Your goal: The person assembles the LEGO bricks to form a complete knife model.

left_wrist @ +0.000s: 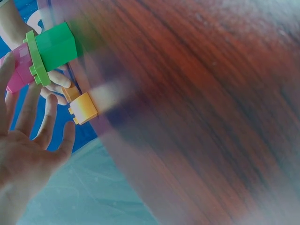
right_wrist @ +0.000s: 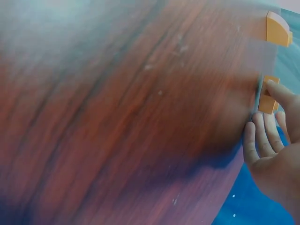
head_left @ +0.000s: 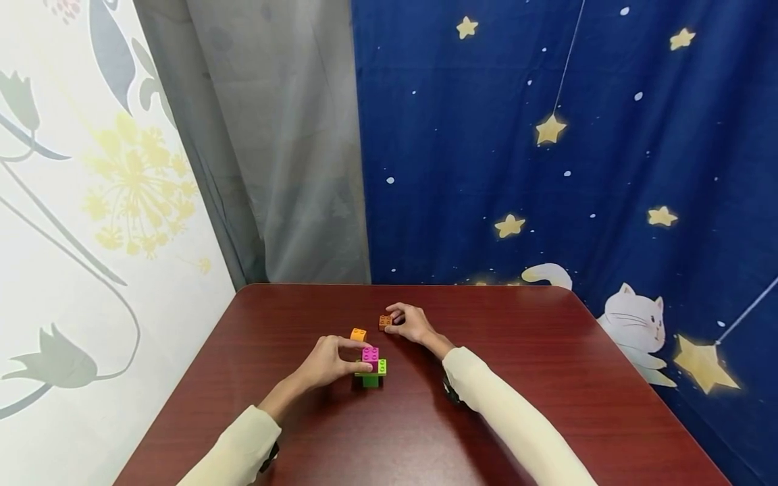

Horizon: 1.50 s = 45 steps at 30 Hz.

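A magenta block (head_left: 370, 354) tops a lime plate (head_left: 381, 367), with a green block (head_left: 370, 381) below; in the left wrist view the green block (left_wrist: 56, 45) shows clearly. The left hand (head_left: 326, 362) pinches the magenta block between thumb and fingers. Farther back, the right hand (head_left: 413, 323) holds an orange-brown block (head_left: 385, 322) by its side, thumb against it in the right wrist view (right_wrist: 269, 95). Just behind the stack lies a yellow-orange block (head_left: 358, 334), whose curved side shows in the right wrist view.
The dark red wooden table (head_left: 510, 378) extends around both hands. Behind it hang a grey curtain (head_left: 292, 135) and a blue curtain (head_left: 450, 148) with stars. At the left is a white patterned surface (head_left: 73, 223).
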{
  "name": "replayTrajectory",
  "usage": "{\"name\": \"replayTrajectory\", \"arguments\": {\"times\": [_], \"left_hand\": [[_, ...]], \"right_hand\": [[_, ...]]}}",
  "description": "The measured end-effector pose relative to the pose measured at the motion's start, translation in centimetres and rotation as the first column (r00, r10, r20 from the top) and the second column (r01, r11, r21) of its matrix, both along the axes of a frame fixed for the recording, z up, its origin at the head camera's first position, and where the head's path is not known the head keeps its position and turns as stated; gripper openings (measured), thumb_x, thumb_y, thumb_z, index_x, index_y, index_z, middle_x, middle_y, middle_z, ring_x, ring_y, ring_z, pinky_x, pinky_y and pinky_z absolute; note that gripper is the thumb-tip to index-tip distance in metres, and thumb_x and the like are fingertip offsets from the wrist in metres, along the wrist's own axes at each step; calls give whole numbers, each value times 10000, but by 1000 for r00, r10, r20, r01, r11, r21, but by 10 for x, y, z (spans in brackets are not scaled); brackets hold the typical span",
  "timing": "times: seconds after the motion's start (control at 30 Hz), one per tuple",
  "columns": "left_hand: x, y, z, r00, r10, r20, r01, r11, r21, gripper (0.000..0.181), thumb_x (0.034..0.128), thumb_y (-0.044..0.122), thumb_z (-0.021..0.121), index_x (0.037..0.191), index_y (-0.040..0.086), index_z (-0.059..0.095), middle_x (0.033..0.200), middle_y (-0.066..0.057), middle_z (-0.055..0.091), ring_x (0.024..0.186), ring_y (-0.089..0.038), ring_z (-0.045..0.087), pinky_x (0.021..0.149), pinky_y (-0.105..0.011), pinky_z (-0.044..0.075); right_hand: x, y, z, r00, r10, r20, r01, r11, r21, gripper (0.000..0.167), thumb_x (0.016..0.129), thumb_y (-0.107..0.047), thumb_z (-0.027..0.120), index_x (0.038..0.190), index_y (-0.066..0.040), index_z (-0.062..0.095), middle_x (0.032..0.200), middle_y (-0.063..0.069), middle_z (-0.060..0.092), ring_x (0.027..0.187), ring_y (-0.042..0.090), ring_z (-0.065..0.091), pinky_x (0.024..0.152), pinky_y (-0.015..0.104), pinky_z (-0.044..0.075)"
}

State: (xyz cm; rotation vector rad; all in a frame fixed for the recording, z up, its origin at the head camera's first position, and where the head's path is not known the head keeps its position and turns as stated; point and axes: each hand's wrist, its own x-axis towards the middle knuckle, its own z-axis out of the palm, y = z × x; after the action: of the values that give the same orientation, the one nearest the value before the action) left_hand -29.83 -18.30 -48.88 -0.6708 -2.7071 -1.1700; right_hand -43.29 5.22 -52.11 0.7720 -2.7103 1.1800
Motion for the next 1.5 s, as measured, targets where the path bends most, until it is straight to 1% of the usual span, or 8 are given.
{"name": "replayTrajectory", "arguments": {"times": [0.2,0.33,0.47,0.67,0.83,1.07,1.33,1.5], "left_hand": [[0,0,0,1000,7,12,-7,1000,-3,362,806,437,895,1114,270,807,1054,88,769,945,-114,651,832,-368,554],[-1,-1,1,1000,7,17,-7,1000,-3,371,802,443,897,1117,269,809,1059,85,767,927,-110,635,813,-330,538],[-1,-1,1,1000,6,3,-6,1000,-6,382,793,446,903,1112,256,812,1043,86,771,913,-105,640,798,-296,531],[-2,-1,-1,999,-13,-38,13,1000,5,375,791,408,913,1104,224,818,1015,66,776,896,-141,658,783,-347,550],[-2,-2,-3,999,-1,-51,1,1000,-5,366,788,415,913,1104,257,816,1020,82,776,868,-107,628,767,-296,527],[-1,-2,-3,999,-5,-50,5,1000,-2,360,797,420,906,1105,260,812,1053,63,777,905,-113,646,808,-377,557],[-1,-2,-4,999,2,-34,-2,1000,-5,348,793,440,904,1091,287,808,1058,74,777,922,-104,652,824,-367,555],[0,-1,-1,1000,3,-8,-3,1000,-1,356,791,449,903,1093,286,810,1072,57,775,865,-131,607,734,-288,502]], "right_hand": [[7,8,4,999,39,-8,-39,999,-1,483,837,-95,882,1266,11,687,997,104,726,925,249,723,873,378,574],[11,14,8,998,59,-25,-59,998,0,472,837,-107,886,1254,-2,693,999,104,727,920,244,727,872,375,577],[16,21,12,995,85,-50,-86,996,0,459,833,-118,889,1240,-14,701,997,111,730,913,249,733,865,380,579],[25,28,18,987,125,-97,-125,992,11,445,844,-142,884,1239,-37,707,998,82,720,907,211,723,846,332,578],[35,32,22,975,173,-140,-174,985,7,418,855,-142,875,1226,-40,709,987,88,710,901,236,722,781,311,590],[48,37,33,964,200,-174,-204,979,-4,373,866,-177,868,1200,-86,729,990,59,705,889,207,713,755,289,582],[65,36,47,965,227,-128,-231,973,-17,362,878,-211,864,1209,-142,737,1026,27,694,911,205,717,793,381,600],[72,36,56,963,248,-109,-252,967,-25,362,884,-204,858,1219,-148,733,1041,37,691,932,233,717,816,444,597]]}}
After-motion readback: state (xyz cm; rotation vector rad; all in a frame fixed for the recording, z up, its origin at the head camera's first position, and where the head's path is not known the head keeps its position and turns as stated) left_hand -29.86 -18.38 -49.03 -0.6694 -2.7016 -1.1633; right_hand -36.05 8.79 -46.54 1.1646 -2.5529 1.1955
